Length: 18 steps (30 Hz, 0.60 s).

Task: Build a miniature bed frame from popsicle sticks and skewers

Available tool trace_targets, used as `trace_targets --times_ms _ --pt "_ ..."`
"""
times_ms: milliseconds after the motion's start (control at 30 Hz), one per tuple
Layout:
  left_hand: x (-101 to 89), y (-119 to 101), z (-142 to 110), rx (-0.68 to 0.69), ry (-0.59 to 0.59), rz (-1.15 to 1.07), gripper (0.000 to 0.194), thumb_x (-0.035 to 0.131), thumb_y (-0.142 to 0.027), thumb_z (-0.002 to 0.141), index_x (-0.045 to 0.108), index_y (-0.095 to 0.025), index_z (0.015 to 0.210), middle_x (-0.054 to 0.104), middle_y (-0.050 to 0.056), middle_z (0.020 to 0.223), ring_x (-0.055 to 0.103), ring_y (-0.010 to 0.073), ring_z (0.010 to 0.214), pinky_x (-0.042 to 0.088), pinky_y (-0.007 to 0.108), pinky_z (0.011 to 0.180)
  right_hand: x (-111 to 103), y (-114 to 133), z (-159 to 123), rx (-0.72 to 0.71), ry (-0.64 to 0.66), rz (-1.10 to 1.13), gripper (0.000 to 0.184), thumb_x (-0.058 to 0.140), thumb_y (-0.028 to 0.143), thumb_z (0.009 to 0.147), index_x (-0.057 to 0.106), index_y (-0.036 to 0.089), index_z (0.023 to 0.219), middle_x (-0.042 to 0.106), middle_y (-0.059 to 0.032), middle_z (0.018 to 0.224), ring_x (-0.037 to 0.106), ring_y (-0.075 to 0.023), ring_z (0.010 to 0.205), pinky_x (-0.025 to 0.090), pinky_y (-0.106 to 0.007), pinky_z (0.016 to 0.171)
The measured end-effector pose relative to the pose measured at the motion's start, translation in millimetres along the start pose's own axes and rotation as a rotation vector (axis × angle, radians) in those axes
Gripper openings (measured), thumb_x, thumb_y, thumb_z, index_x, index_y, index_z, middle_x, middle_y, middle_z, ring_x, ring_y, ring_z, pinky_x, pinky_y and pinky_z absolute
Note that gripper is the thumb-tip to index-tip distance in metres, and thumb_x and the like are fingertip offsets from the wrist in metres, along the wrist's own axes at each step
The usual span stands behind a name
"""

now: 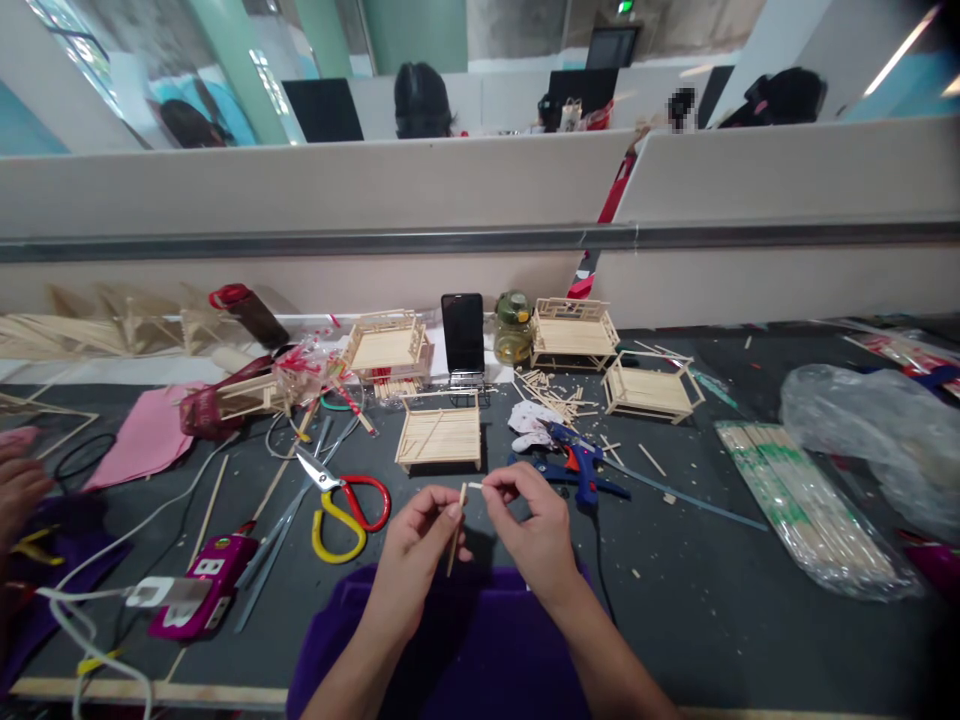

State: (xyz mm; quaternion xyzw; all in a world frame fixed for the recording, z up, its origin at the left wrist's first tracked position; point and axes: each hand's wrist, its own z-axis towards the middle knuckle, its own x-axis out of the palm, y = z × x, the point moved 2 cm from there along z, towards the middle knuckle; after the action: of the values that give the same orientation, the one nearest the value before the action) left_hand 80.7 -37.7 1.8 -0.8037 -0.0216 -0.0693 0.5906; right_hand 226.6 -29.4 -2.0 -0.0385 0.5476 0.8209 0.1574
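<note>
Between the thumb and fingers of my left hand is a thin wooden stick, held nearly upright. My right hand pinches a short pale stick, whose far end meets or nearly meets the top of the upright one. Just beyond my hands stands a small stick-built bed frame with loose sticks lying on it. A blue glue gun lies right of my right hand, beside a stained white cloth. Left of my left hand are scissors with one red and one yellow handle.
Further stick models stand along the back, near a phone on a stand and a green-lidded bottle. Bagged sticks lie right. A purple power strip with white cables and another person's hand are left.
</note>
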Motion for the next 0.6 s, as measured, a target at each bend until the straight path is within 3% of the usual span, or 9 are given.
trace_targets --times_ms 600 --pt "0.7 -0.1 0.7 -0.010 0.008 -0.009 0.022 0.068 -0.038 0.079 0.064 -0.017 0.088 0.056 -0.002 0.071 0.051 0.0097 0.058 0.052 0.023 0.055 -0.1 1.4 0.4 0.001 0.010 -0.008 0.009 0.057 0.015 0.086 0.062 0.021 0.082 0.059 0.0004 0.076 0.054 -0.0139 0.071 0.043 -0.027 0.067"
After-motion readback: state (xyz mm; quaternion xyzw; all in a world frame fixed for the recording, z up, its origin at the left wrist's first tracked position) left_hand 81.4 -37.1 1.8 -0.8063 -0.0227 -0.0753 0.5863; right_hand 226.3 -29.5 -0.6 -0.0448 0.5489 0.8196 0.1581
